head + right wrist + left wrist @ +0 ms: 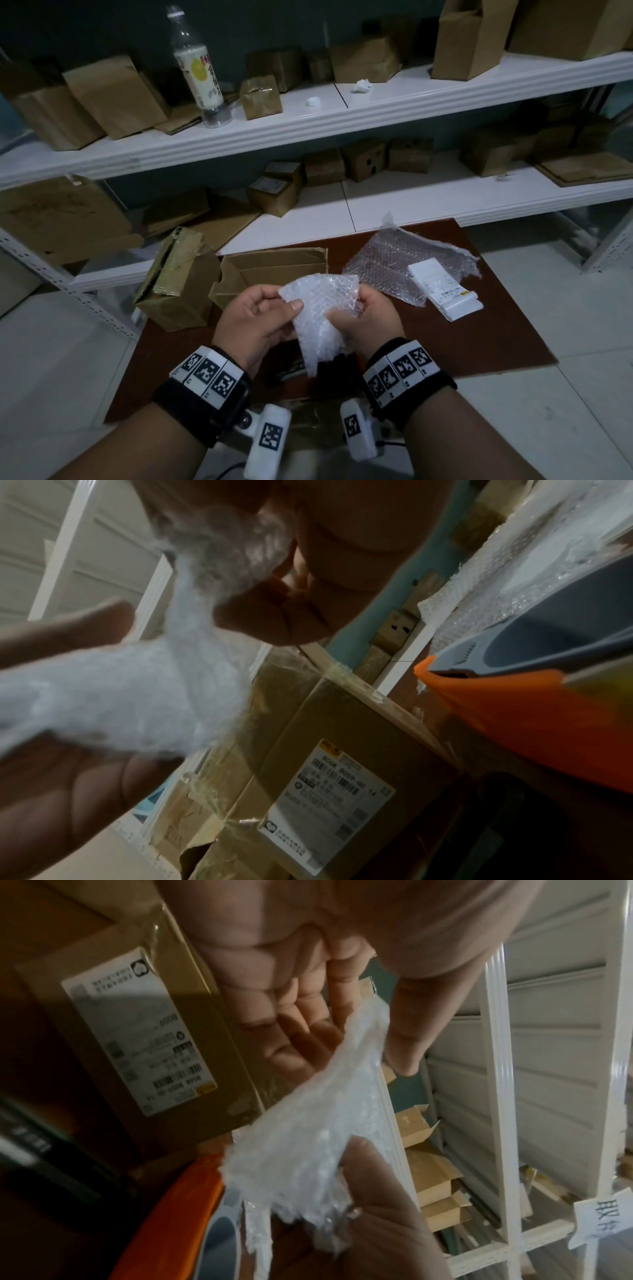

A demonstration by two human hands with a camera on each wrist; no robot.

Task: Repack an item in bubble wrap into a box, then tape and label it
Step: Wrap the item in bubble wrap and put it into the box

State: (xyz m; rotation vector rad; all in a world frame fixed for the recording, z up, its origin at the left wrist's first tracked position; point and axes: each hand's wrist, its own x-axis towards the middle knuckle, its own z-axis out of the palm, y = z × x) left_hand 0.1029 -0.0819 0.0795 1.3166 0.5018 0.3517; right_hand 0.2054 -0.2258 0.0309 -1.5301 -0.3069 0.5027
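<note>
Wrists: black bands (202, 401) bearing white square-code tags (400, 368)
Cameras: white housings (269, 440), one code tag each
Finger: ring (354, 1210)

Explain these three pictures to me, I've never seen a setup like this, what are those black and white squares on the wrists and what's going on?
No machine here: a person works with bare hands and wears three cameras. The big picture comes from the head, looking down. The other two come from cameras strapped to each wrist, looking along the fingers. The checkered squares are printed markers on the wristbands.

The left hand and right hand together hold a small piece of bubble wrap above a dark brown table. On the table lie an open cardboard box, a taped box left of it, a larger bubble wrap sheet and white labels.
</note>
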